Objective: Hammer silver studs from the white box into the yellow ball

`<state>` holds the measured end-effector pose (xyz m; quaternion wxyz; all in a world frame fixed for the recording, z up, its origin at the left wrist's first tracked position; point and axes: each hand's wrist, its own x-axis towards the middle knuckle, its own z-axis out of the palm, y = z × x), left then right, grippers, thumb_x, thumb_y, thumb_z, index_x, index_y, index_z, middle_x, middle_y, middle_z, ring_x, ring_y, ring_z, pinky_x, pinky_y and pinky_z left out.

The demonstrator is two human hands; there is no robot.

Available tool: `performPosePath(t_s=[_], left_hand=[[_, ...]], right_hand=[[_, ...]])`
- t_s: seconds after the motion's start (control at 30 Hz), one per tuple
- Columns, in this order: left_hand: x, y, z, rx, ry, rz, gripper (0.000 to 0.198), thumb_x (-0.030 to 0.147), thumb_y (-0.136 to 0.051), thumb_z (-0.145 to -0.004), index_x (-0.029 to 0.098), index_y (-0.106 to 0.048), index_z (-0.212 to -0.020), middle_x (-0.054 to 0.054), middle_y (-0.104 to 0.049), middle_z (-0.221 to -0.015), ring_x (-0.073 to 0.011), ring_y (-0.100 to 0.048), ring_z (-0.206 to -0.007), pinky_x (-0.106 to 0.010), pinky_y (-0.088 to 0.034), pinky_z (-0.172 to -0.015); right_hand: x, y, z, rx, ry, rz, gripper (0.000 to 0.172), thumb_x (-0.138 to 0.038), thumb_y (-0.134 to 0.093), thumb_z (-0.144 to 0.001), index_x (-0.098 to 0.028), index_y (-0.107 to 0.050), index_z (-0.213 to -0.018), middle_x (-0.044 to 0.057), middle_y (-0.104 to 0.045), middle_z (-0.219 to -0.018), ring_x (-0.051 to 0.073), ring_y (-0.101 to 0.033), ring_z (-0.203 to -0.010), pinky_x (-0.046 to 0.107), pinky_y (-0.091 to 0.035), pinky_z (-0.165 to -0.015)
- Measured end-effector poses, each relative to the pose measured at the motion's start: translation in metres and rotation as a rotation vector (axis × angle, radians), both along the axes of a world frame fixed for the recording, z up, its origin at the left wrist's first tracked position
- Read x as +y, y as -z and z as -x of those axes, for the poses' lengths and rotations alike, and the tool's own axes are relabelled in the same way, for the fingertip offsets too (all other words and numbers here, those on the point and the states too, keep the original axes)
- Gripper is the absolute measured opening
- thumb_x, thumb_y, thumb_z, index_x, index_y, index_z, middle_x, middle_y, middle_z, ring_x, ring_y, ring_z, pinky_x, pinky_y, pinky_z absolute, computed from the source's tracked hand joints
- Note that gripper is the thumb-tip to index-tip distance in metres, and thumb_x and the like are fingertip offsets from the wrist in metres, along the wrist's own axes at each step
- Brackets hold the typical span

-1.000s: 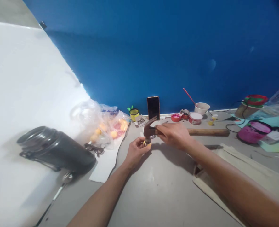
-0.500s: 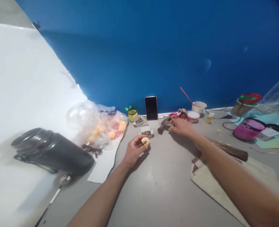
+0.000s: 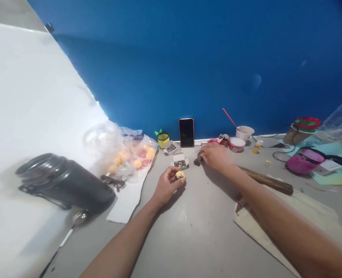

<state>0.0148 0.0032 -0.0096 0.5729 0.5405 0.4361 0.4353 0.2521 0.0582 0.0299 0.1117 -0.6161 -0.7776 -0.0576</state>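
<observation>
Head: one hammer [image 3: 264, 180], two hands [image 3: 166, 186] [image 3: 217, 157]

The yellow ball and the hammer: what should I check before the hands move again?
1. Yellow ball held: ok, in the left hand's fingers.
2. Right hand at the hammer: ok, by its head.
3. Right-hand grip firm: cannot tell, the fingers hide it.
4. Hammer head apart from left hand: ok, there's a gap.
5. Nearer small box open: ok, shiny bits show inside.
</observation>
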Motion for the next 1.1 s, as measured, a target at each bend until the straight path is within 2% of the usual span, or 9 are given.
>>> performPosePath(t_s=[0.07,0.17,0.3,0.47,0.73,0.93,1.1], left_hand=[[0.000,0.001,0.000,0.003,0.021,0.001,0.038,0.031,-0.084,-0.069,0.020,-0.061,-0.098,-0.002,-0.067,-0.087,-0.0143,-0.063,-0.075,-0.025,-0.050,-0.064],[0.001,0.001,0.000,0.010,0.034,-0.018,0.035,0.031,-0.083,-0.070,0.020,-0.062,-0.096,-0.001,-0.066,-0.083,-0.0135,-0.062,-0.071,-0.024,-0.049,-0.062],[0.004,0.004,0.002,0.013,-0.001,-0.029,0.035,0.027,-0.081,-0.068,0.020,-0.063,-0.097,0.000,-0.065,-0.082,-0.0127,-0.061,-0.067,-0.024,-0.047,-0.059],[0.007,0.006,0.002,0.019,-0.018,-0.027,0.035,0.028,-0.080,-0.069,0.019,-0.063,-0.098,0.001,-0.065,-0.077,-0.0120,-0.061,-0.064,-0.024,-0.046,-0.057],[0.006,0.002,0.002,-0.004,-0.020,-0.017,0.039,0.030,-0.084,-0.068,0.019,-0.063,-0.099,0.001,-0.065,-0.081,-0.0117,-0.061,-0.066,-0.024,-0.047,-0.059],[0.008,0.003,0.002,-0.002,-0.021,0.000,0.040,0.029,-0.084,-0.068,0.019,-0.063,-0.100,0.001,-0.066,-0.079,-0.0120,-0.061,-0.064,-0.024,-0.046,-0.057],[0.009,0.007,0.004,-0.006,-0.014,-0.008,0.040,0.032,-0.084,-0.071,0.018,-0.062,-0.102,0.001,-0.066,-0.080,-0.0105,-0.059,-0.063,-0.024,-0.047,-0.058]], right_hand=[[0.001,-0.009,0.018,0.027,-0.144,0.015,0.028,-0.028,-0.049,-0.101,-0.020,-0.076,-0.104,0.011,-0.075,-0.112,0.025,-0.065,-0.109,0.032,-0.046,-0.087],[0.009,-0.021,0.048,-0.035,-0.363,0.110,0.023,-0.023,-0.055,-0.097,-0.024,-0.078,-0.098,0.007,-0.077,-0.109,0.023,-0.067,-0.108,0.027,-0.046,-0.078],[0.022,-0.027,0.077,-0.163,-0.447,0.219,0.023,-0.017,-0.061,-0.090,-0.023,-0.080,-0.101,0.011,-0.079,-0.109,0.025,-0.071,-0.103,0.028,-0.047,-0.076],[0.029,-0.020,0.091,-0.211,-0.417,0.270,0.022,-0.018,-0.064,-0.087,-0.016,-0.080,-0.102,0.018,-0.079,-0.106,0.029,-0.074,-0.102,0.032,-0.051,-0.078],[0.029,-0.009,0.090,-0.196,-0.369,0.260,0.027,-0.018,-0.058,-0.092,-0.012,-0.078,-0.110,0.022,-0.076,-0.113,0.031,-0.073,-0.107,0.035,-0.054,-0.082],[0.026,-0.008,0.090,-0.183,-0.334,0.270,0.027,-0.019,-0.056,-0.095,-0.013,-0.077,-0.111,0.022,-0.076,-0.115,0.030,-0.073,-0.109,0.034,-0.053,-0.084],[0.025,-0.009,0.094,-0.167,-0.314,0.286,0.024,-0.018,-0.061,-0.092,-0.013,-0.079,-0.107,0.021,-0.077,-0.114,0.031,-0.074,-0.108,0.036,-0.054,-0.085]])
